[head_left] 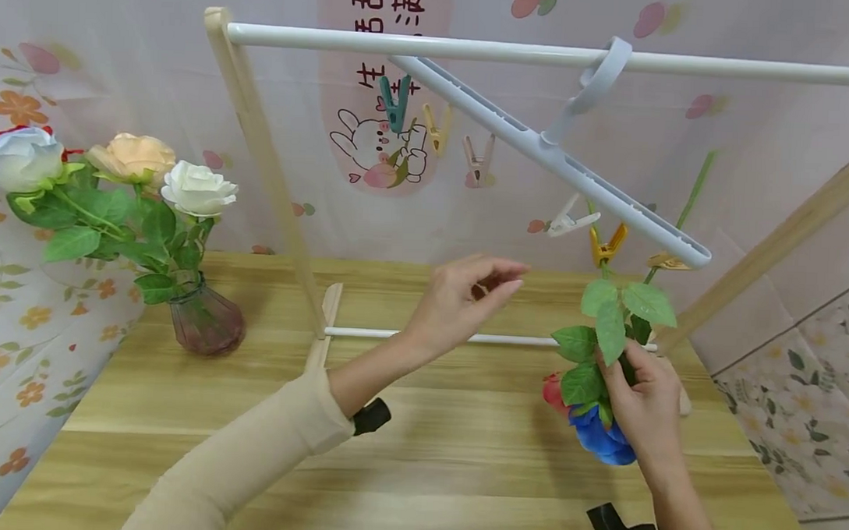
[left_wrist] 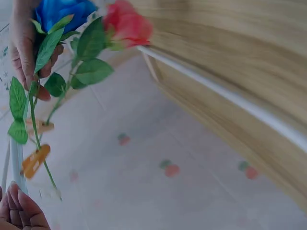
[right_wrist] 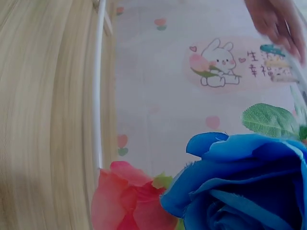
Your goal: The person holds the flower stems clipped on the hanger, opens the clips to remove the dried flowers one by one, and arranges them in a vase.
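My right hand (head_left: 644, 397) holds the blue rose (head_left: 603, 436) by its leafy stem just above the bloom, which hangs head down. Beside it hangs a red rose (left_wrist: 127, 26). Both stems run up to the right end of a pale blue hanger (head_left: 561, 161). An orange clip (head_left: 608, 244) sits on the blue rose's stem, and a tan clip (head_left: 669, 262) on the red rose's. Empty, with fingers loosely curved, my left hand (head_left: 461, 301) is in the air left of the flowers, below a white clip (head_left: 572, 217).
The hanger hooks over a white rod (head_left: 418, 45) on a wooden frame (head_left: 260, 150). Teal (head_left: 395, 104), yellow (head_left: 438, 129) and pale pink (head_left: 478, 161) clips hang from its left half. A glass vase (head_left: 206, 320) with several roses stands at the left of the wooden table (head_left: 424, 468).
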A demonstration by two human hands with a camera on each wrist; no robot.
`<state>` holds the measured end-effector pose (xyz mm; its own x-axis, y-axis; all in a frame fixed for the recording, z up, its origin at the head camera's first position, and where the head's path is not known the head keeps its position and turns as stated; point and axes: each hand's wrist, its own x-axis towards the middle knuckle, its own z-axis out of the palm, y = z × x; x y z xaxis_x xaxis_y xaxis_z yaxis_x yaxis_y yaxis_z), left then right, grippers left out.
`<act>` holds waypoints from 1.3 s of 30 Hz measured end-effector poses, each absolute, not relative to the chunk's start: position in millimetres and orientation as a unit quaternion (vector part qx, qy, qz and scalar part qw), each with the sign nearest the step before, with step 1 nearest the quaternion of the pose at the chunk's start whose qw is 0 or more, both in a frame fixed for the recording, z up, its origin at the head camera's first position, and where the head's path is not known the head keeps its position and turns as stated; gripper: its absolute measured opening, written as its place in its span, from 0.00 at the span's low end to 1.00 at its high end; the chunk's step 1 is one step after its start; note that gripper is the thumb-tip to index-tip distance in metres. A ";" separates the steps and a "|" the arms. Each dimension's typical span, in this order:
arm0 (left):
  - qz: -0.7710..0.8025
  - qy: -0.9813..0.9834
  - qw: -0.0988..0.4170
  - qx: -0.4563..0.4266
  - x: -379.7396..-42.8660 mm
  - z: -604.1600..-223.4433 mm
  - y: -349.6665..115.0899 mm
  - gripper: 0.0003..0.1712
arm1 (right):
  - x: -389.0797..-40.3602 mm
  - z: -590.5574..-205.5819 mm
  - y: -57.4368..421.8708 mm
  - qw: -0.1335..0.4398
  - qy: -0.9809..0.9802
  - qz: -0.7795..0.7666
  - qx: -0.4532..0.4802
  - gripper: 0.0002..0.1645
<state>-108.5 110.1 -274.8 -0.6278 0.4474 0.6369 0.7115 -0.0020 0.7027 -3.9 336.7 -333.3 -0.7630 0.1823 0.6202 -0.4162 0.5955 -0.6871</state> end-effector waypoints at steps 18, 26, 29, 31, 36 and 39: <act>-0.645 -0.711 0.013 -0.282 -121.9 -247.5 202.6 0.20 | -4.0 -330.7 323.3 0.369 -0.847 0.383 0.031 0.09; -0.598 -0.769 0.052 -0.220 -119.0 -240.8 227.0 0.23 | -3.2 -333.8 320.2 0.389 -0.846 0.359 0.063 0.12; -0.583 -0.780 0.068 -0.215 -117.7 -239.0 230.1 0.23 | -3.4 -333.7 319.0 0.397 -0.847 0.346 0.068 0.12; -0.580 -0.783 0.076 -0.213 -117.8 -238.4 231.4 0.23 | -3.5 -333.7 318.8 0.401 -0.849 0.336 0.068 0.12; -0.572 -0.791 0.078 -0.203 -118.8 -238.1 234.1 0.22 | -3.3 -333.7 318.2 0.402 -0.853 0.323 0.079 0.11; -0.572 -0.792 0.076 -0.199 -118.8 -238.2 233.8 0.19 | -2.6 -333.3 318.0 0.400 -0.854 0.322 0.083 0.11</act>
